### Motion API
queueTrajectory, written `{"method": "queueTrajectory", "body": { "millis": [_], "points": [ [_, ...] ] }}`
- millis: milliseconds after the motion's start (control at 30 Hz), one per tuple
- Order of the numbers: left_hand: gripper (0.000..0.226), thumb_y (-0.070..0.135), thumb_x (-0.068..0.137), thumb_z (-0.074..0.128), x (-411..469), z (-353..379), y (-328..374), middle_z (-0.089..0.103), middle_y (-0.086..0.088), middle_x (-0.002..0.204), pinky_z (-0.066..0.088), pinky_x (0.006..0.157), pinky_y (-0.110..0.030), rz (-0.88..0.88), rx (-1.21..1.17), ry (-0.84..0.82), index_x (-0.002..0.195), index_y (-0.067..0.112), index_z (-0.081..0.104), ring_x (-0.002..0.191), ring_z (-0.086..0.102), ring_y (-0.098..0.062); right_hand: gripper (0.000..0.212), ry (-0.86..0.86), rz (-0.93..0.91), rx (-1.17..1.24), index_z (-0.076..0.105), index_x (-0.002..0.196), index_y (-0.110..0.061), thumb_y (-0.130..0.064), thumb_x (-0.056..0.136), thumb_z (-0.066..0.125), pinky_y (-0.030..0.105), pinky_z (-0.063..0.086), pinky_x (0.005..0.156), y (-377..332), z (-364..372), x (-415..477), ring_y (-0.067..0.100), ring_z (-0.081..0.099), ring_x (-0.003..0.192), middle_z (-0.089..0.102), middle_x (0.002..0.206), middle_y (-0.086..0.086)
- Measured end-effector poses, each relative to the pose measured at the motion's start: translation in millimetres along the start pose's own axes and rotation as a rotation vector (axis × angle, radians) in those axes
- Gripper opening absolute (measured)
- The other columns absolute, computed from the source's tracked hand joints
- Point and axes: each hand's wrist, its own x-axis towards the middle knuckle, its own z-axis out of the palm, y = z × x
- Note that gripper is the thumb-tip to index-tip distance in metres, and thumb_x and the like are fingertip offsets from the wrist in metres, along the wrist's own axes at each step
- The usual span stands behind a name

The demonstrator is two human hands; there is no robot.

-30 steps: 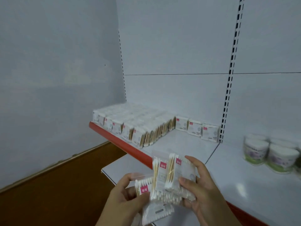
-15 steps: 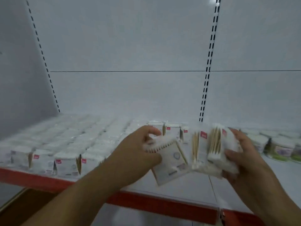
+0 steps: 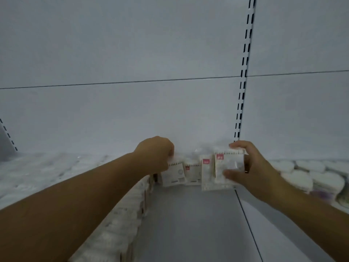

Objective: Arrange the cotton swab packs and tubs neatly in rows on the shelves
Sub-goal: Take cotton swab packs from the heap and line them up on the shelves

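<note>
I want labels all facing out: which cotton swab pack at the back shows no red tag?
The leftmost pack, held by the left hand; the three packs right of it show red tags.

White shelf (image 3: 188, 224) holds rows of swab packs (image 3: 122, 224) left, tubs (image 3: 302, 176) right.

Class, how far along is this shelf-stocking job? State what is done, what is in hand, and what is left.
Done: rows of packs fill the shelf's left side, and tubs stand at right. In hand: the left hand holds one pack upright near the back wall; the right hand grips a bunch of packs. Left: the bare shelf strip between them needs filling.
</note>
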Motion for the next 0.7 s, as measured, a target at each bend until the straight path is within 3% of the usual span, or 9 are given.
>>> {"method": "queueTrajectory", "body": {
  "millis": [133,267,367,467,533,600,700],
  "points": [
    [0.024,0.015,0.085,0.06,12.7,15.9,-8.4,0.058,0.0,0.113,0.043,0.084,-0.026,0.058,0.121,-0.039,0.109,0.019,0.061,0.104,0.055,-0.019,0.058,-0.089,-0.054,-0.162,0.041,0.112,-0.043,-0.008,0.08,0.074,0.027,0.058,0.072,23.8,32.7,10.2,0.003,0.068,0.081,0.068,0.093,-0.008],
    [0.027,0.013,0.085,0.057,19.8,22.3,-15.9,0.06,-0.003,0.113,0.05,0.089,-0.034,0.132,0.243,-0.075,0.111,0.014,0.061,0.103,0.058,-0.022,0.062,-0.055,-0.059,-0.201,0.038,0.109,-0.052,-0.013,0.08,0.076,0.012,0.053,0.065,35.4,54.3,15.7,-0.011,0.063,0.084,0.064,0.092,-0.018],
    [0.03,0.022,0.085,0.062,19.7,20.3,-16.8,0.061,-0.003,0.117,0.052,0.089,-0.037,0.205,0.289,-0.075,0.114,0.015,0.061,0.105,0.06,-0.022,0.055,-0.026,-0.116,-0.372,0.04,0.111,-0.05,-0.028,0.077,0.078,0.012,0.052,0.069,35.8,58.2,14.1,-0.008,0.063,0.082,0.061,0.092,-0.023],
    [0.047,0.042,0.083,0.065,19.6,17.3,-10.4,0.054,0.002,0.122,0.045,0.089,-0.03,0.325,0.208,0.006,0.124,0.022,0.05,0.113,0.054,-0.019,0.059,0.07,-0.201,-0.692,0.05,0.127,-0.037,-0.045,0.075,0.076,0.019,0.048,0.075,35.2,63.4,9.7,0.006,0.058,0.091,0.056,0.108,-0.013],
    [0.046,0.048,0.083,0.062,20.4,18.2,-4.6,0.054,0.002,0.118,0.041,0.084,-0.029,0.391,0.17,0.048,0.121,0.023,0.051,0.111,0.053,-0.019,0.061,0.125,-0.31,-0.824,0.057,0.121,-0.03,-0.049,0.068,0.079,0.021,0.047,0.07,39.7,68.2,8.7,0.012,0.056,0.091,0.05,0.116,-0.006],
    [0.045,0.048,0.082,0.062,23.1,19.9,-2.3,0.055,0.001,0.116,0.043,0.084,-0.031,0.406,0.156,0.071,0.118,0.022,0.054,0.109,0.054,-0.02,0.058,0.115,-0.359,-0.817,0.053,0.114,-0.03,-0.049,0.065,0.077,0.021,0.049,0.066,40.1,70.5,5.2,0.012,0.056,0.088,0.049,0.115,-0.006],
    [0.052,0.046,0.08,0.067,24.0,18.7,-6.5,0.052,0.003,0.121,0.046,0.09,-0.034,0.4,0.132,0.064,0.124,0.025,0.049,0.113,0.052,-0.019,0.052,0.128,-0.375,-0.695,0.048,0.107,-0.036,-0.042,0.066,0.079,0.009,0.043,0.063,34.6,53.9,-4.9,0.001,0.055,0.085,0.051,0.103,-0.019]
  ]
}}
